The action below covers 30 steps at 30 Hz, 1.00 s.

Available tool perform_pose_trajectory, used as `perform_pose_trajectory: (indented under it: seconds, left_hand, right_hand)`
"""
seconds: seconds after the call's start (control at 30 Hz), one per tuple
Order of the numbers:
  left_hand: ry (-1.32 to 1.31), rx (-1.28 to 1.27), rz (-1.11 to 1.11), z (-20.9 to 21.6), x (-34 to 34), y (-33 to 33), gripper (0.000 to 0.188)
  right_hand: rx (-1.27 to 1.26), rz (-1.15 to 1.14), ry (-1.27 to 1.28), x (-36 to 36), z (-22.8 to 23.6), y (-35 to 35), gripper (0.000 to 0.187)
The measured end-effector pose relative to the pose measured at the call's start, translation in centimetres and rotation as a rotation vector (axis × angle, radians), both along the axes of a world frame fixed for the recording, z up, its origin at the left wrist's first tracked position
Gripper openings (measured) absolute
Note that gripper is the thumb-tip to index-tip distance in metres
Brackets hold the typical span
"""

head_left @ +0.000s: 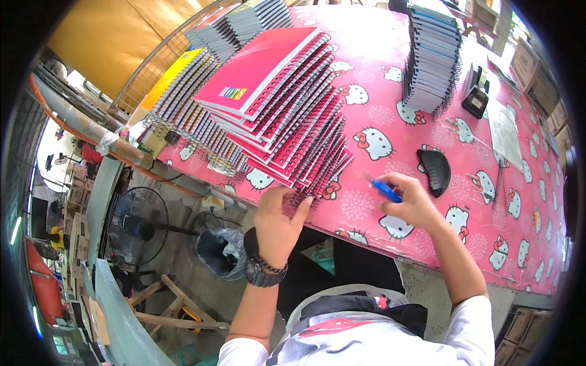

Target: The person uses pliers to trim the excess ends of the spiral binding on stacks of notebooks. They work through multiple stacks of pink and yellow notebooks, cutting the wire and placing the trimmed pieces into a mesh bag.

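Note:
A tall, leaning stack of red spiral notebooks [268,67] stands in front of me, its wire coils facing right. At the stack's near lower corner, my left hand [279,222] has its thumb and fingers round the coil end of a low spiral notebook; part of that grip is hidden. My right hand [410,198] is closed on a small blue-handled tool [386,191], held just above the table to the right of the stack. The tool's thin tip points left toward the notebooks; its exact kind is unclear.
Yellow-covered spiral notebooks [177,79] stand left of the red stack, with grey notebooks [262,18] behind. Another tall notebook stack [430,67] is at the far right. A black curved tray [436,171] and a black device [476,91] lie on the pink patterned table [366,207]. A fan [140,229] stands left.

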<state>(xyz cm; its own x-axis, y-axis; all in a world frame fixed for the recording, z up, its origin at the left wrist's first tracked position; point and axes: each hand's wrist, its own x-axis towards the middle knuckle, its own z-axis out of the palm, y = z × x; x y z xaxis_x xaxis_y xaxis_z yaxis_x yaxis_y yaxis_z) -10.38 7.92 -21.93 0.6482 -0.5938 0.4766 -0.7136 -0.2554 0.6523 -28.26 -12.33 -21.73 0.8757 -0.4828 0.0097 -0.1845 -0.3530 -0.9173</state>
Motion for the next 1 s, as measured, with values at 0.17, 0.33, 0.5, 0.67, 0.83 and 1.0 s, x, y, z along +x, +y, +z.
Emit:
perform_pose_trajectory:
  seconds: [0.17, 0.33, 0.5, 0.67, 0.83, 1.0]
  left_hand:
    - [0.125, -0.014, 0.002, 0.3, 0.3, -0.1, 0.023]
    - [0.288, -0.060, -0.032, 0.4, 0.3, 0.1, 0.022]
    - [0.265, -0.106, -0.062, -0.4, 0.6, 0.3, 0.020]
    - [0.322, -0.097, -0.053, 0.1, 0.3, 0.3, 0.020]
    - [0.369, -0.125, -0.059, 0.0, 0.1, 0.1, 0.020]
    - [0.291, -0.078, -0.057, 0.1, 0.5, 0.4, 0.019]
  right_hand:
    - [-0.442, 0.087, -0.172, 3.5, -0.7, 4.3, 0.044]
    - [-0.554, 0.000, 0.019, 5.1, -1.2, 5.1, 0.042]
    - [-0.748, -0.085, -0.062, 5.6, -1.0, 5.9, 0.044]
    - [-0.780, -0.095, -0.057, 5.4, -1.2, 6.1, 0.046]
    - [-0.817, -0.117, -0.113, 5.4, -1.2, 6.0, 0.042]
    - [-0.739, -0.071, 0.069, 5.7, -1.0, 6.1, 0.037]
